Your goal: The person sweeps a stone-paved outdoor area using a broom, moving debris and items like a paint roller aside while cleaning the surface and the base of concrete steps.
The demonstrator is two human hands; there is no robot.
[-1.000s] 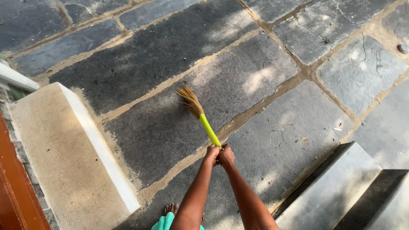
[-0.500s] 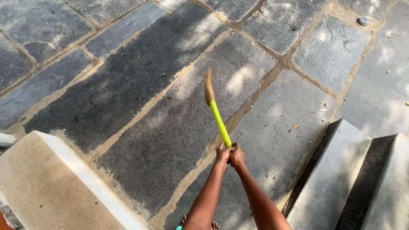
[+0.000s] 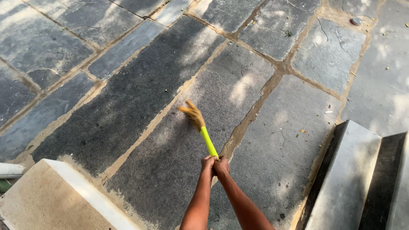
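Stone floor: grey slabs [image 3: 140, 98] with sandy lines between them are seen, and most of the big dark slab in the middle looks free of bits.

Broom: a short broom [image 3: 203, 134] with a bright yellow-green handle and a brown brush end is held out over the floor, in front of the person. The brush end is blurred and seems to be lifted a little off the stone; whether it touches cannot be told.

Left hand: the left hand [image 3: 208, 163] is wrapped round the bottom of the handle, fingers closed tight on it.

Right hand: the right hand [image 3: 222, 166] is pressed just beside the left one, fingers also closed on the handle.

Done so far: the slabs near the hands look swept, as far as can be judged.

Left to do: small leaves and bits [image 3: 303, 131] are still seen on the slab to the right, near the grey steps [image 3: 345, 179], and more specks lie far off at the top right. A small round thing [image 3: 355, 20] is lying up there too.

Other things: a pale stone block [image 3: 55, 200] is seen at the bottom left.
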